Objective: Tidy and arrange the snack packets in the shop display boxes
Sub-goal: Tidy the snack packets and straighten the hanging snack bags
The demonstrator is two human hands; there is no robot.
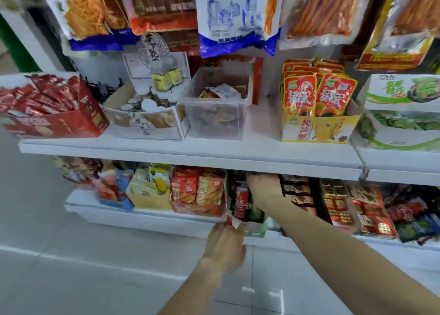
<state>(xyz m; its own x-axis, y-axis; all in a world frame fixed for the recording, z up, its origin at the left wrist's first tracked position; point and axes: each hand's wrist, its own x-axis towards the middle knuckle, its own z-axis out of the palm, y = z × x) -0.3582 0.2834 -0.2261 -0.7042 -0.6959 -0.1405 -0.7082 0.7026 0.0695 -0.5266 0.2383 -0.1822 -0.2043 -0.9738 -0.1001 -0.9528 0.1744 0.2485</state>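
- The left hand [225, 242] pinches the front wall of a small display box [247, 226] on the lower shelf [152, 217], thumb and fingers curled over its near rim.
- The right hand [263, 187] reaches over that box, just beyond the left hand, with its fingers hidden under the front edge of the upper shelf [190, 152]; whether they grip anything cannot be told.
- Under the right hand, dark red and green snack packets [242, 201] stand upright in the box.
- Little room shows above the right hand, since the upper shelf overhangs it; below the left hand the lower shelf ends at a white lip with open tiled floor [71, 267].
- Just left of the left hand, a red box [197, 208] touches the display box and holds red and orange packets.
- Just right of the right hand, dark brown packets [297, 193] stand in a row.
- Above the hands, on the upper shelf, a clear plastic tub [214, 124] holds a few loose packets, and a yellow box [319, 129] to its right holds upright red packets.
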